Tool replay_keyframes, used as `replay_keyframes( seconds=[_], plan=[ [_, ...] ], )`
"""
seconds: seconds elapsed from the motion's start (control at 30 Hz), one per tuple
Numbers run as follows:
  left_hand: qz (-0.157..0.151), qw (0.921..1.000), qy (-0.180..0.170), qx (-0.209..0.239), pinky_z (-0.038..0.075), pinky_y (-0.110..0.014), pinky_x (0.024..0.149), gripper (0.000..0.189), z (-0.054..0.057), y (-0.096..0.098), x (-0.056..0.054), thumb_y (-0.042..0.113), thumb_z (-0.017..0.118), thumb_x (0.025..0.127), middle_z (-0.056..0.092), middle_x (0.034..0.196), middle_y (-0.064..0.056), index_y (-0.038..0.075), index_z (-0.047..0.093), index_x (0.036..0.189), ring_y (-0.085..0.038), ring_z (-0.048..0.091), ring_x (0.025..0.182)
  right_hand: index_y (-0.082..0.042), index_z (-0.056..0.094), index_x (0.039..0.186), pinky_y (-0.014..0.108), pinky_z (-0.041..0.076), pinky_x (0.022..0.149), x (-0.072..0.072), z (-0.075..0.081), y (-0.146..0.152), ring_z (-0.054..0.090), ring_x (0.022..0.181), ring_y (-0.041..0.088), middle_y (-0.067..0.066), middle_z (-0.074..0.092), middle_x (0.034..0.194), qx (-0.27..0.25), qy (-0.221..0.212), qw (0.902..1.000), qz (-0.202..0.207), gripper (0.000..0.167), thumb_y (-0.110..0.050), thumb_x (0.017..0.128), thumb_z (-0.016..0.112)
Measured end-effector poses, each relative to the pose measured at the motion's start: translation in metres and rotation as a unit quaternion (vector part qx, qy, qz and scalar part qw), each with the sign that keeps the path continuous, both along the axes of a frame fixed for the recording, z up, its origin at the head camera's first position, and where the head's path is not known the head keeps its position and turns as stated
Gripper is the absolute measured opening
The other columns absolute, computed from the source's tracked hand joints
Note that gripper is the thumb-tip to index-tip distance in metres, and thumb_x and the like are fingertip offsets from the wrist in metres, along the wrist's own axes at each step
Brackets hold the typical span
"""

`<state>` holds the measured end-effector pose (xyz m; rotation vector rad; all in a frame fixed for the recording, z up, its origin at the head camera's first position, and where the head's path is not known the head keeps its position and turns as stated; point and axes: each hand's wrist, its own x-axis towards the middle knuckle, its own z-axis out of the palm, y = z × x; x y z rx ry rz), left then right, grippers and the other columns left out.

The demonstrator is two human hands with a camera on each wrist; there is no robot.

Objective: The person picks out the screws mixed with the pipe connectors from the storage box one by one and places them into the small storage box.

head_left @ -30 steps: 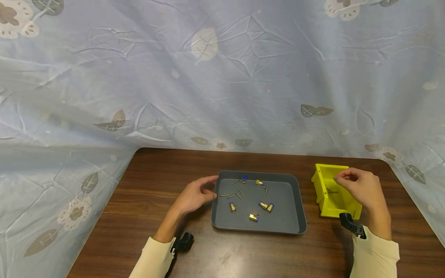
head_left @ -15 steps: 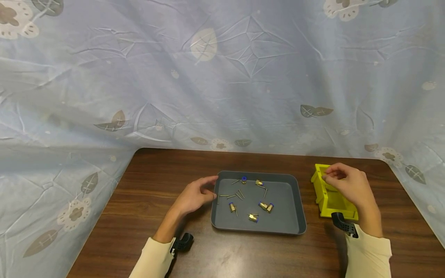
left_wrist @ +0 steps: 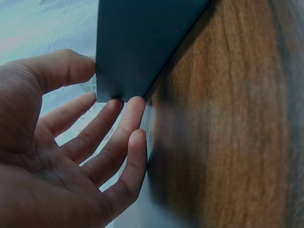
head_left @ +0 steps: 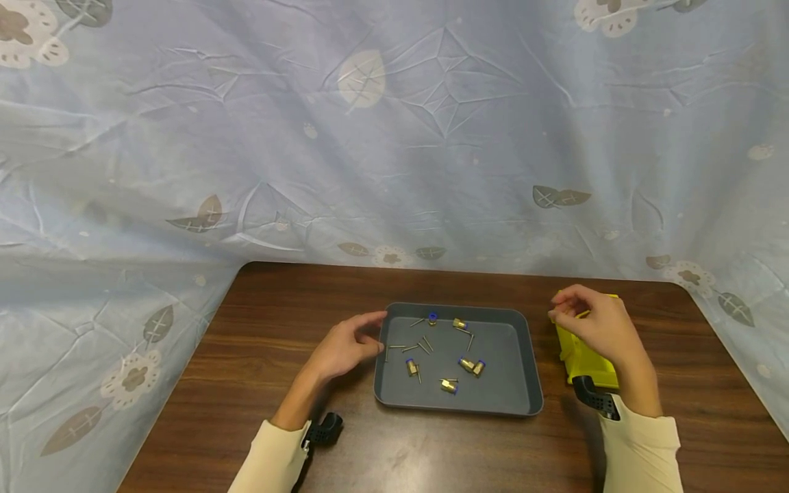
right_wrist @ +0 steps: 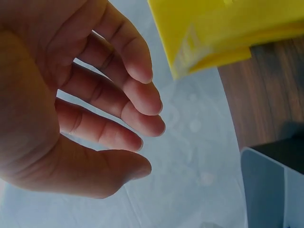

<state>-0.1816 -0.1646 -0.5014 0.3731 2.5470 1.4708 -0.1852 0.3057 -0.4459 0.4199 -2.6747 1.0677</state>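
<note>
In the head view, a grey tray (head_left: 505, 370) holds several brass push-in fittings (head_left: 448, 386) with blue collars and several thin screws (head_left: 425, 346). My left hand (head_left: 339, 348) rests its fingertips at the tray's left edge. The left wrist view has the thumb and relaxed fingers (left_wrist: 109, 147) right against the tray wall (left_wrist: 137, 47). Over the yellow bin (head_left: 582, 359) hovers my right hand (head_left: 600, 329), its fingers loosely bent and thumb apart. Nothing is between those fingers (right_wrist: 137, 102) in the right wrist view. The hand hides most of the bin's inside.
Brown wooden table (head_left: 271, 301) lies under everything, with rounded far corners. A patterned light-blue cloth (head_left: 394, 137) hangs behind it and at both sides. A strip of tabletop separates the tray from the bin. Each wrist wears a black camera mount (head_left: 594, 396).
My right hand has moved left, from inside the bin's opening to its left rim, nearer the tray. The left hand, tray and its contents stay where they were.
</note>
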Motion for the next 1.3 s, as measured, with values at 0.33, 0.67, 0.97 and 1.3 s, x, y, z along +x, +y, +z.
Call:
replay_keyframes(
  seconds=[0.33, 0.67, 0.97, 1.3],
  plan=[
    [-0.002, 1.0000, 0.002, -0.003, 0.056, -0.038, 0.083, 0.062, 0.001, 0.000, 0.000, 0.008, 0.080, 0.095, 0.070, 0.143, -0.015, 0.008, 0.063, 0.155, -0.018, 0.075, 0.099, -0.005, 0.076, 0.112, 0.027, 0.055, 0.078, -0.005, -0.002, -0.022, 0.067, 0.086, 0.018, -0.001, 0.073, 0.094, 0.017, -0.059, 0.9973, 0.041, 0.019, -0.013, 0.097, 0.084],
    [-0.004, 1.0000, 0.002, -0.001, 0.056, -0.037, 0.082, 0.062, 0.001, 0.000, 0.000, 0.007, 0.081, 0.095, 0.070, 0.143, -0.016, 0.006, 0.063, 0.155, -0.020, 0.075, 0.100, -0.006, 0.075, 0.110, 0.029, 0.056, 0.074, -0.008, -0.007, -0.041, 0.067, 0.081, 0.018, -0.001, 0.073, 0.090, 0.004, -0.062, 0.9954, 0.073, 0.021, -0.007, 0.093, 0.087],
    [-0.001, 1.0000, 0.000, -0.003, 0.056, -0.037, 0.082, 0.062, 0.002, 0.000, 0.001, 0.006, 0.080, 0.096, 0.069, 0.144, -0.016, 0.008, 0.063, 0.156, -0.020, 0.075, 0.102, -0.005, 0.075, 0.108, 0.029, 0.056, 0.074, -0.012, -0.013, -0.055, 0.067, 0.080, 0.015, -0.004, 0.072, 0.089, -0.001, -0.044, 0.9934, 0.106, 0.023, -0.006, 0.089, 0.089],
    [-0.003, 1.0000, 0.002, -0.005, 0.056, -0.037, 0.082, 0.062, 0.002, 0.000, 0.001, 0.007, 0.080, 0.096, 0.069, 0.144, -0.016, 0.007, 0.063, 0.156, -0.020, 0.075, 0.101, -0.004, 0.077, 0.111, 0.029, 0.056, 0.076, -0.017, -0.022, -0.063, 0.067, 0.081, 0.014, -0.005, 0.073, 0.091, 0.006, -0.053, 0.9911, 0.122, 0.025, -0.008, 0.090, 0.090]
  ],
)
